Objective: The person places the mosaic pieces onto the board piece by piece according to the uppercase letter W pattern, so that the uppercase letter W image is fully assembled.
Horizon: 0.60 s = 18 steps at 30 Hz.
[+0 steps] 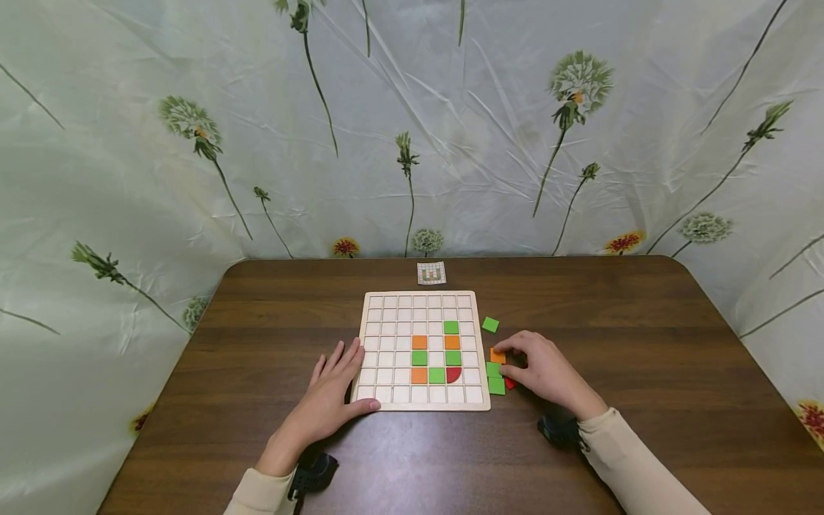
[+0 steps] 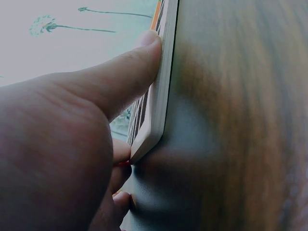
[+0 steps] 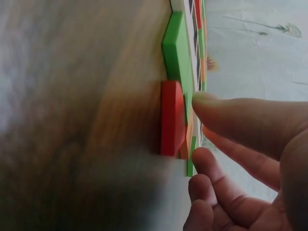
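Note:
A wooden grid board [image 1: 386, 297] lies flat on the table, with several green and orange square tiles and a red quarter-round tile [image 1: 453, 375] in its cells. My left hand [image 1: 328, 400] rests at the board's near left corner, fingers spread along the left edge, thumb on the front edge. To the right of the board, my right hand [image 1: 543, 368] reaches over loose tiles. Its index fingertip is at an orange tile [image 1: 498, 355], and its thumb tip is close over a green tile [image 1: 493, 370]. A red tile [image 3: 172, 118] lies partly under the hand.
Another green tile [image 1: 496, 386] lies by the board's near right side, and a separate green tile [image 1: 491, 325] sits farther back. A small printed pattern card [image 1: 431, 272] lies behind the board. A floral curtain [image 1: 489, 143] hangs along the table's back edge.

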Tool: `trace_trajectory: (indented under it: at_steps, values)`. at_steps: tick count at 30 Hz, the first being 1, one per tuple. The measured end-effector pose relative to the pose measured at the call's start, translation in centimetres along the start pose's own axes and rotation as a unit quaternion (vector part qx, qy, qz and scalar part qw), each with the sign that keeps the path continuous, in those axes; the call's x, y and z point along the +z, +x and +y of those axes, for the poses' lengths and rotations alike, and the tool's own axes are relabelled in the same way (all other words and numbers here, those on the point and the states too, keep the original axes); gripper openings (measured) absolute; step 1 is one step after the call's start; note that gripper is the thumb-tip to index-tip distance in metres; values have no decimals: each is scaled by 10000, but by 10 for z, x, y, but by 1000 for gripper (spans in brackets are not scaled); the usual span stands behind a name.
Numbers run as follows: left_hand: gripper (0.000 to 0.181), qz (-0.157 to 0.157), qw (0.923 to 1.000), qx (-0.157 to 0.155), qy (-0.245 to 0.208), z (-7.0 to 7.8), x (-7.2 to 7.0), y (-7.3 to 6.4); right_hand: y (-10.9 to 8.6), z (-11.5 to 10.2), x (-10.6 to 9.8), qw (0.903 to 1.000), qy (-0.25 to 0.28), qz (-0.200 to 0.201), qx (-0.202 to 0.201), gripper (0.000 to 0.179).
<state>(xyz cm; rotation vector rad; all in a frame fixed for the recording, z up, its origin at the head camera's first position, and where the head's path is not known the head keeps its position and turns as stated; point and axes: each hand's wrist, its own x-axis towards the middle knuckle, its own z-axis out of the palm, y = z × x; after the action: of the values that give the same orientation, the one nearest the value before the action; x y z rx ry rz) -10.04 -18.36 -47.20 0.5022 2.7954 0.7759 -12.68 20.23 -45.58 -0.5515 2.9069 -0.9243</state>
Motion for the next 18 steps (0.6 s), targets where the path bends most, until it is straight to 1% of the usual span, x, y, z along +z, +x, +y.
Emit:
trace_trajectory:
  at_steps: [6,12,18]
  values:
    - [103,-22,10000,-25,-3,0,0,0,-3,-3,1,9997,-44,-55,-214,20]
    - [103,-41,10000,-42,-7,0,0,0,-4,-2,2,9994,-81,-48,-318,18]
    - [102,-13,10000,-19,-27,0,0,0,-3,0,-1,9995,-68,-122,-286,18]
